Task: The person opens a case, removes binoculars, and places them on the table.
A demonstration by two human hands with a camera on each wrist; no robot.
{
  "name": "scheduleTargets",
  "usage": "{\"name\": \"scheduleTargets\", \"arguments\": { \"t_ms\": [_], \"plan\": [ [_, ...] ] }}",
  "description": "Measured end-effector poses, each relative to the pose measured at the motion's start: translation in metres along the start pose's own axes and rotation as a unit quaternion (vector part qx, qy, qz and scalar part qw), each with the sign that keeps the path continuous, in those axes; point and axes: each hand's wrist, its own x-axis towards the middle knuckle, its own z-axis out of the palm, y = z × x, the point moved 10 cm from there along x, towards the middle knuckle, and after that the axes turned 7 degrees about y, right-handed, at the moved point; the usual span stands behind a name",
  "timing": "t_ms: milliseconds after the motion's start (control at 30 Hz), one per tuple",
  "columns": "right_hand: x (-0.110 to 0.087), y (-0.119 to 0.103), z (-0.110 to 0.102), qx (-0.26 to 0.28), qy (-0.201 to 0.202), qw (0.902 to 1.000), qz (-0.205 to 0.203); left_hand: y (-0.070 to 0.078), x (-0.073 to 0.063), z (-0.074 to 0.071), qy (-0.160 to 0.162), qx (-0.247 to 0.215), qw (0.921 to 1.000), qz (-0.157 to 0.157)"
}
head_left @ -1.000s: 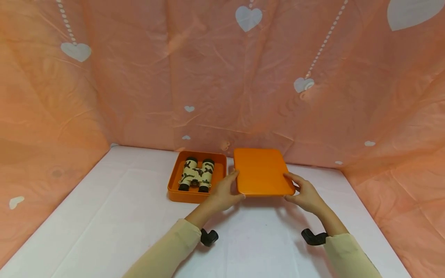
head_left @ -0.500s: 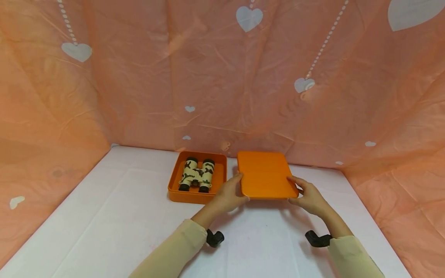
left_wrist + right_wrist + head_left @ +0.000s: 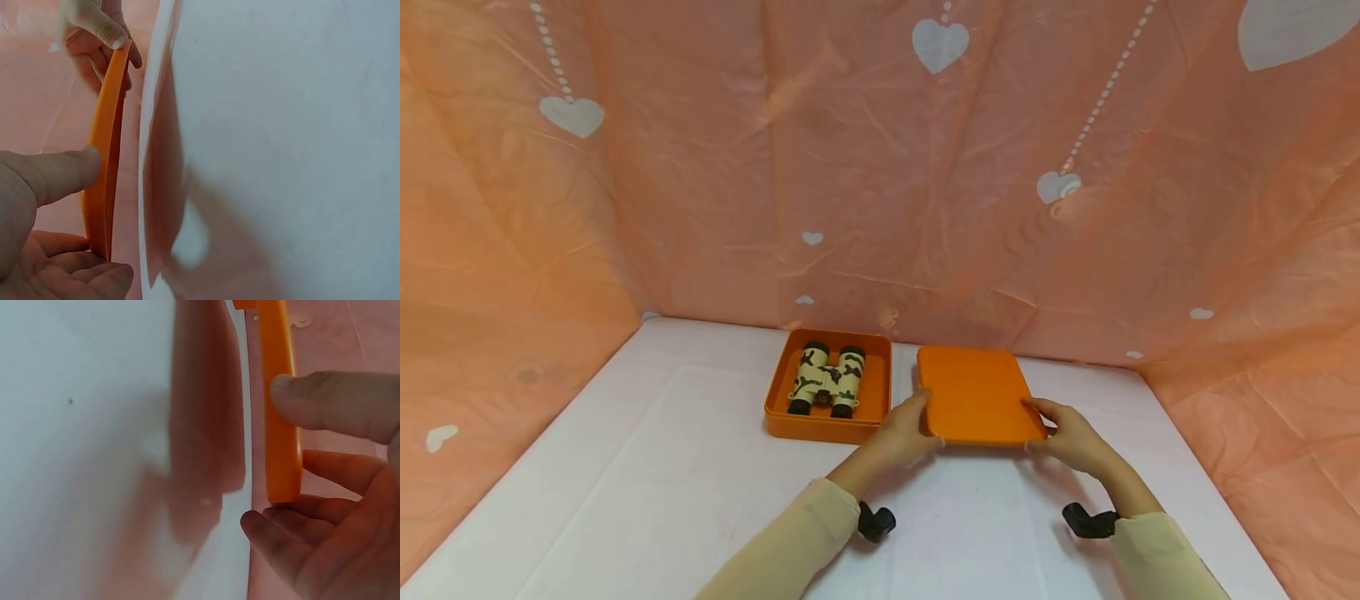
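An orange square lid, smooth side up, is held level between both hands a little above the white table. My left hand grips its left side, thumb on the near edge; in the left wrist view the thumb presses the rim. My right hand holds the right side, with its thumb against the rim in the right wrist view and the other fingers at the side and beneath. To the left stands an open orange box, with camouflage binoculars lying inside.
The white table runs back to a pink-orange cloth backdrop printed with white hearts, which also closes both sides. A black wrist mount sits on the left wrist and another black mount on the right.
Both hands have lowered the lid toward the table and brought it slightly nearer and to the right. The box and binoculars have stayed in place.
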Motion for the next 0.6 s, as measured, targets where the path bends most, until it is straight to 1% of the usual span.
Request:
{"name": "scheduleTargets", "arguments": {
  "t_ms": [167,400,600],
  "plan": [
    [-0.001,0.007,0.004,0.003,-0.012,0.9999,0.01,-0.003,0.0,0.005,-0.004,0.009,0.9999,-0.006],
    [-0.003,0.015,0.008,-0.008,-0.023,0.9993,0.029,-0.007,0.003,0.008,0.001,-0.013,0.9995,-0.028],
    [-0.002,0.018,0.01,-0.009,-0.029,0.999,0.032,-0.01,0.006,0.012,0.002,0.0,0.9994,-0.034]
  ]
}}
